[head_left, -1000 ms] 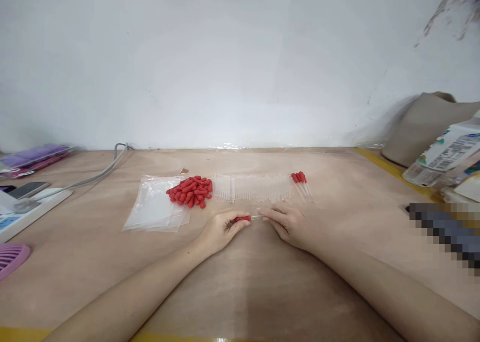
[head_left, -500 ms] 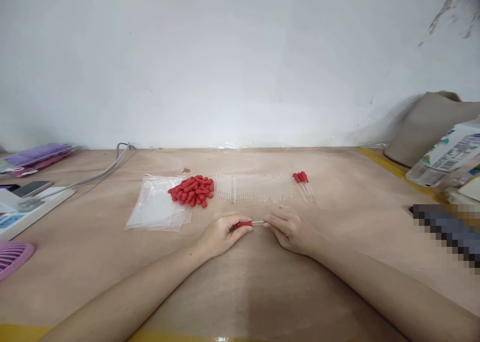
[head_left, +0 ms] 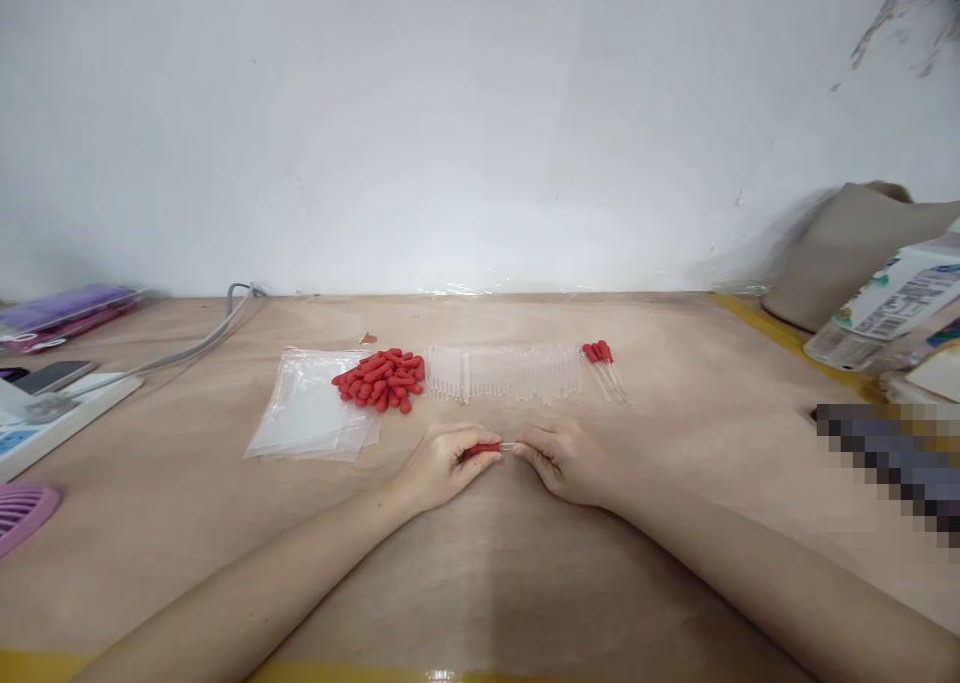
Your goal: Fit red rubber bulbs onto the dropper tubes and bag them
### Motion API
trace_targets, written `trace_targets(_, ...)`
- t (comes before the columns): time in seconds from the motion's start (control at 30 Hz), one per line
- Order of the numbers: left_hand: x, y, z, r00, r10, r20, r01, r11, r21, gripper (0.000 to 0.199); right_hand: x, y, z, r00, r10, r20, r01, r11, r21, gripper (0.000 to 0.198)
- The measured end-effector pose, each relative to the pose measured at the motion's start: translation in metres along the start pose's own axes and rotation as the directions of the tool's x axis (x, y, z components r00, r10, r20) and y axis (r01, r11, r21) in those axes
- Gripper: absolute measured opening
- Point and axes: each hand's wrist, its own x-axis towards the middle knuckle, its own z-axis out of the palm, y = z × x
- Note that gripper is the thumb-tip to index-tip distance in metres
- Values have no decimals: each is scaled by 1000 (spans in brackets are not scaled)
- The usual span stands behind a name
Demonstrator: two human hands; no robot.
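Between thumb and fingers, my left hand (head_left: pixel 450 466) pinches a red rubber dropper bulb (head_left: pixel 484 449). My right hand (head_left: pixel 561 460) is closed on a thin clear glass dropper tube (head_left: pixel 508 447), whose left end meets the bulb's mouth; most of the tube is hidden by my fingers. Beyond my hands lies a pile of red rubber bulbs (head_left: pixel 381 379). To its right, clear glass tubes (head_left: pixel 510 373) lie side by side in a row. Farther right are a few droppers with red bulbs on their tubes (head_left: pixel 602 363).
Clear plastic bags (head_left: pixel 304 413) lie left of the bulb pile. At the far left are a white power strip (head_left: pixel 90 408) with a grey cable (head_left: pixel 199 346) and a purple slatted object (head_left: pixel 26 515). A plastic bottle (head_left: pixel 885 308) lies at the right, near a grey-brown container (head_left: pixel 832 253).
My right hand has moved left along the tube, closer to my left hand, so less of the tube shows between them. My left hand keeps its hold on the bulb.
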Motion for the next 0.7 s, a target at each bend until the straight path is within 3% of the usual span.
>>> trace_targets(0.2,1,-6,0,998,60,24,-62,995,73,19,3,-1,-3,991,108,82,-116,988,103,35)
trace_targets(0.3,2,-9,-1,997,82,-16,-80,994,77,19,7,-9,-9,981,159,111,-175,973,153,33)
trace_targets(0.43,3,-8,-3,998,26,-52,-21,996,91,22,12,-14,-29,947,209,242,-258,946,194,28)
trace_targets(0.53,3,-6,-3,996,-54,-69,61,993,98,41,16,5,-57,869,375,323,-435,890,136,25)
trace_targets(0.6,3,-6,-2,996,-66,-59,72,993,97,43,18,30,-75,806,536,252,-581,798,160,27)
trace_targets(0.7,4,-6,-1,999,-44,-25,47,994,103,36,19,69,-91,601,799,10,-796,598,93,25)
